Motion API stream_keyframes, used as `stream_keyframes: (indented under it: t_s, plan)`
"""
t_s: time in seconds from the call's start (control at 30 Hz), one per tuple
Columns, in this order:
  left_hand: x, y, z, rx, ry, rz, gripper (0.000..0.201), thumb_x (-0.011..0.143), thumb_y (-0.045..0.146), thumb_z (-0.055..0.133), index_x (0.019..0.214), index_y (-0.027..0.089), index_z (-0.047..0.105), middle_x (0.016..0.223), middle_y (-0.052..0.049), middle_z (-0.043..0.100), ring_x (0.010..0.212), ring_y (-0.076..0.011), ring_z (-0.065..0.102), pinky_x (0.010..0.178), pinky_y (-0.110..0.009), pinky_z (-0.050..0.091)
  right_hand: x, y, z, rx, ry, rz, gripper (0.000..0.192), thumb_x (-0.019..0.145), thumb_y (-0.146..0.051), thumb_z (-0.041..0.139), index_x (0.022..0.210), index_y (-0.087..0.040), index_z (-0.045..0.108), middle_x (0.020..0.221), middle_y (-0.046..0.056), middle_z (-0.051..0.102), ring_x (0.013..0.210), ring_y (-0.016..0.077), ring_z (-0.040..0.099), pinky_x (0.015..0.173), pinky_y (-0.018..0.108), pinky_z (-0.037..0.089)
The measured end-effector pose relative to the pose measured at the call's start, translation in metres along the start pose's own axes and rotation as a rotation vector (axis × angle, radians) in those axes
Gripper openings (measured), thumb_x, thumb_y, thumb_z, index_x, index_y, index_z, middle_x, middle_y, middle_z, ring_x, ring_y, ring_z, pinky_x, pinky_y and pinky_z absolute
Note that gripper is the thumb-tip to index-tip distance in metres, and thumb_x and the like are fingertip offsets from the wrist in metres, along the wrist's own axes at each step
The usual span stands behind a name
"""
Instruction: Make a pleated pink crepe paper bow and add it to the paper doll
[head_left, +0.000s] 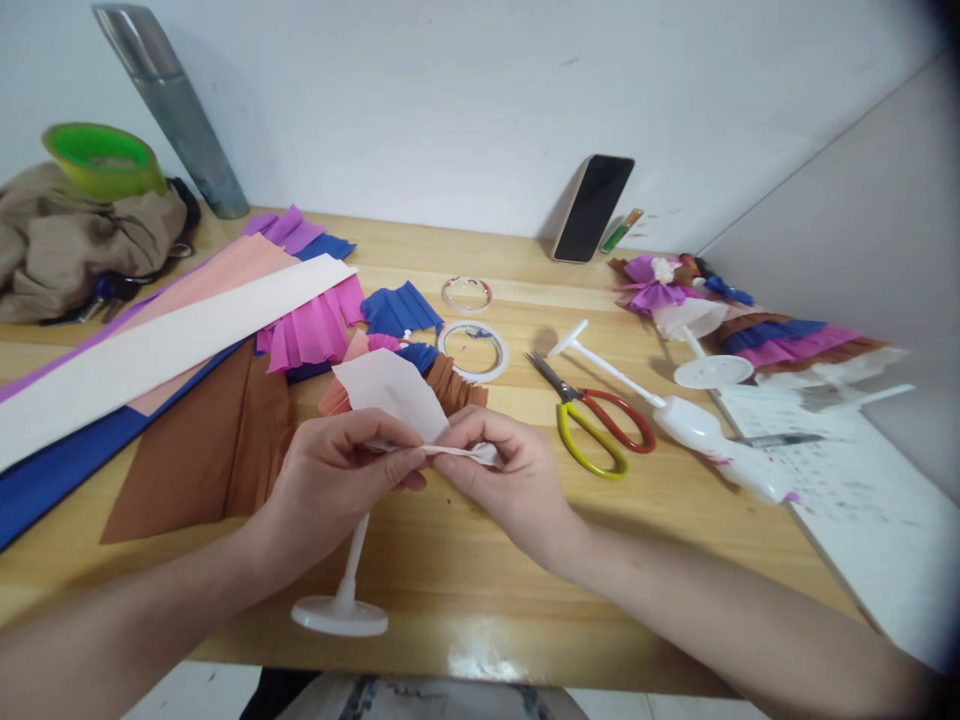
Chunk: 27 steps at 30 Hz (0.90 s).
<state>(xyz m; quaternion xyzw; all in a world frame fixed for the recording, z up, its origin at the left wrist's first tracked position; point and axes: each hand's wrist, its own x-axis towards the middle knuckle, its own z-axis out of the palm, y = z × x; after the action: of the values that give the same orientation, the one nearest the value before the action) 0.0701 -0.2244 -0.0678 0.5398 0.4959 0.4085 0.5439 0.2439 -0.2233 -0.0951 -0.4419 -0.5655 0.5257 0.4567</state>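
Both my hands meet above the front middle of the wooden table (465, 590). My left hand (337, 480) and my right hand (502, 475) pinch a pale pink piece of crepe paper (394, 392), gathered into a thin strip between the fingertips. Under my left hand a white plastic stand (341, 605) with a round base and a thin stem rises toward the paper; whether the fingers also grip its top is hidden.
Long crepe sheets (150, 350) in white, pink, blue and brown lie left, pleated pieces (322, 325) behind. Two tape rings (474, 348), scissors (592, 415), a white doll body (712, 435), a finished paper-dress doll (705, 320), a phone (592, 207) and a printed sheet (847, 490) lie right.
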Motion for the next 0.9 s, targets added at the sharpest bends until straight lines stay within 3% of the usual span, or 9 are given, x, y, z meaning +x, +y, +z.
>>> stream_keyframes:
  t_s: [0.2,0.33,0.7,0.9]
  plan:
    - [0.0002,0.0007,-0.0007,0.035,0.032,0.096,0.004,0.072,0.018,0.073,0.068,0.017,0.074,0.061,-0.001,0.073,0.055,-0.01,0.069,0.056,-0.012,0.053,0.0005,0.0011,-0.0032,-0.002,0.005,-0.075,0.014,0.078,-0.03,0.071,0.071,-0.02,0.065,0.07,0.001,0.065,0.063,0.013,0.057,0.059,0.026,0.045]
    - [0.0013,0.0036,0.0,-0.014,0.062,0.078,0.006,0.068,0.013,0.073,0.067,0.018,0.075,0.057,0.001,0.073,0.053,-0.0091,0.068,0.053,-0.011,0.052,0.0023,0.0023,-0.004,0.013,0.048,-0.106,0.015,0.076,-0.03,0.075,0.069,-0.02,0.066,0.071,0.001,0.066,0.065,0.0134,0.059,0.061,0.027,0.048]
    - [0.0027,0.0083,0.0023,0.005,0.14,0.037,0.005,0.062,0.015,0.077,0.062,0.019,0.076,0.059,0.0,0.073,0.053,-0.0089,0.064,0.052,-0.013,0.049,0.0065,0.0052,-0.0032,0.11,0.122,0.017,0.014,0.065,-0.026,0.079,0.064,-0.02,0.067,0.067,0.0,0.067,0.06,0.0123,0.056,0.055,0.025,0.045]
    - [0.0043,0.0073,-0.0005,0.054,0.138,0.036,0.007,0.066,0.018,0.075,0.059,0.018,0.073,0.055,-0.001,0.071,0.05,-0.0089,0.06,0.049,-0.015,0.046,0.0073,0.0061,-0.0028,0.117,0.139,0.02,0.012,0.064,-0.024,0.079,0.063,-0.02,0.068,0.067,0.0,0.067,0.061,0.0124,0.057,0.058,0.026,0.046]
